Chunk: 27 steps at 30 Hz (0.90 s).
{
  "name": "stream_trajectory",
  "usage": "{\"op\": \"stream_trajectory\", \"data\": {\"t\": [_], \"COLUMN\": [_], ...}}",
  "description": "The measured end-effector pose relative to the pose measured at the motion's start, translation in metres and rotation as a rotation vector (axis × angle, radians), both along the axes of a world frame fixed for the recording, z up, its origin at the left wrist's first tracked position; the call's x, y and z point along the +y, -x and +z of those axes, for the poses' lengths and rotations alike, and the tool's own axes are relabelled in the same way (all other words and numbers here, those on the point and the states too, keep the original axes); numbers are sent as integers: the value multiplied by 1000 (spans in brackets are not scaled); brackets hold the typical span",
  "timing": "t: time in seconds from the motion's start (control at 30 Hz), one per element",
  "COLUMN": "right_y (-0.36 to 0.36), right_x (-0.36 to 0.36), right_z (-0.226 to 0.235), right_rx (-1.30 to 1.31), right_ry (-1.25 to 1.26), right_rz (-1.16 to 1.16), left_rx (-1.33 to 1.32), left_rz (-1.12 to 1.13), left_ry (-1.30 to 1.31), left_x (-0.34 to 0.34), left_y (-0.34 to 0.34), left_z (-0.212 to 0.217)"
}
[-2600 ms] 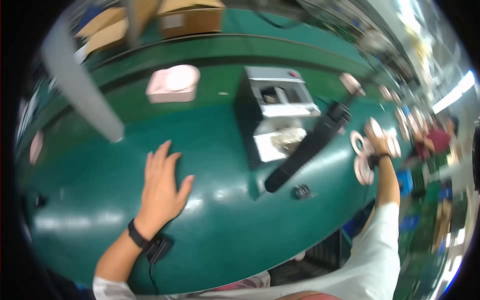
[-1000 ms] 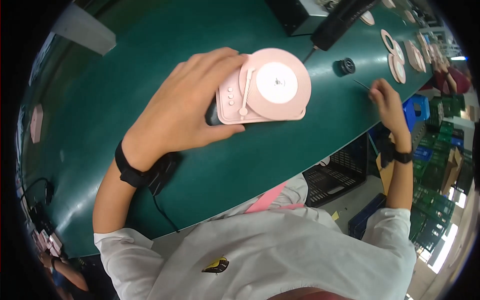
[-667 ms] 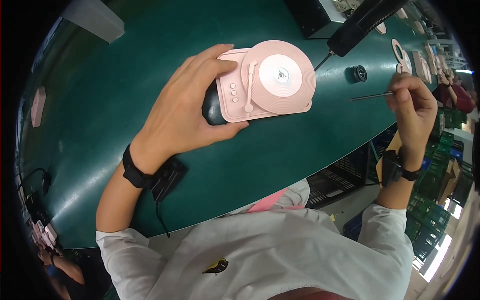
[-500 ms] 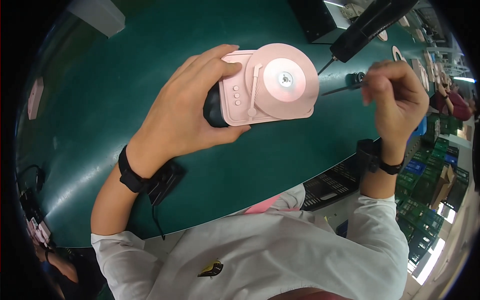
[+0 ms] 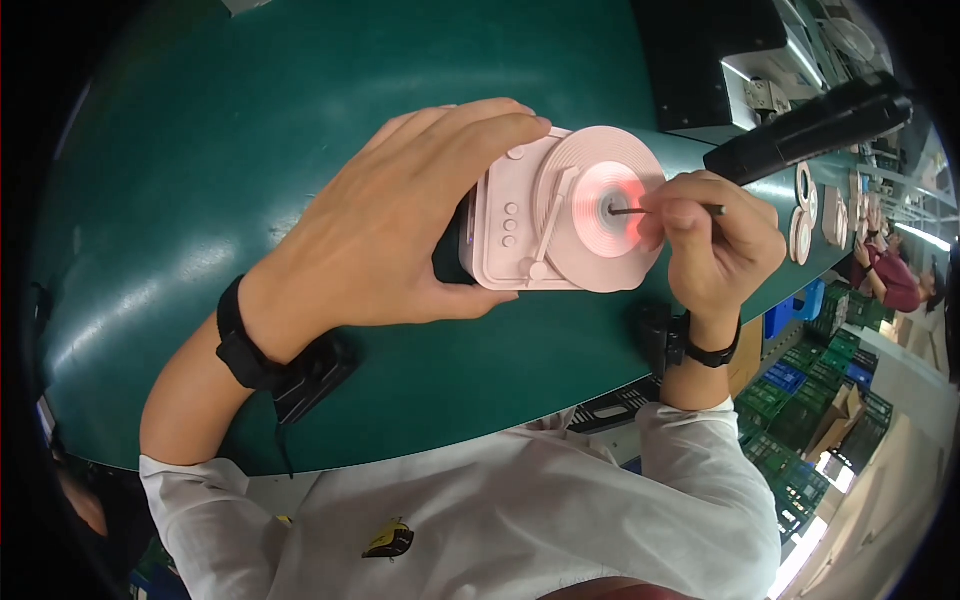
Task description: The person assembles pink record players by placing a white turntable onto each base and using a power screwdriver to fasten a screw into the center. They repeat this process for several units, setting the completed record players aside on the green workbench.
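My left hand grips a pink turntable-shaped device from its left side, holding it just above the green table. The device's round disc glows red around its centre. My right hand pinches a thin dark metal rod, whose tip touches the centre of the disc. Both wrists wear black straps.
A long black tool lies at the upper right in front of a dark machine. Several pink-and-white discs stand at the table's right edge. Green crates sit below the table on the right, near another person.
My left hand picked up the pink device from the table's far side and brought it close. My right hand took the thin rod and moved it to the disc's centre, which now glows red.
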State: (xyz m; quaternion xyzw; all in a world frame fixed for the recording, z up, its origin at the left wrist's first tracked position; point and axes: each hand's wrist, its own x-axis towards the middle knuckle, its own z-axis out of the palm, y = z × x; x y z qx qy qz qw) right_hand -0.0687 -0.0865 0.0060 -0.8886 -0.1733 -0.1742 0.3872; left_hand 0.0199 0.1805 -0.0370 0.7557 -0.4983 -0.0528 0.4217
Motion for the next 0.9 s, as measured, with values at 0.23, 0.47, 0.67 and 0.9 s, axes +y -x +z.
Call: {"op": "stream_trajectory", "data": {"t": [0.23,0.47,0.67,0.9], "right_y": [1,6,3,-6], "right_x": [3,9,2,-4], "right_z": [-9,-6,-9,-9], "right_rx": [-112,-19,33,30], "right_ry": [-42,-61,-119,-136], "right_rz": [-84,-72,-9,128], "left_rx": [19,28,30,26], "left_rz": [0,7,19,16], "left_ry": [-11,-14,-13,-10], "left_x": [-4,-6,-7,-4], "left_y": [-2,0,1,0], "left_z": [-3,-3,-3,-2]}}
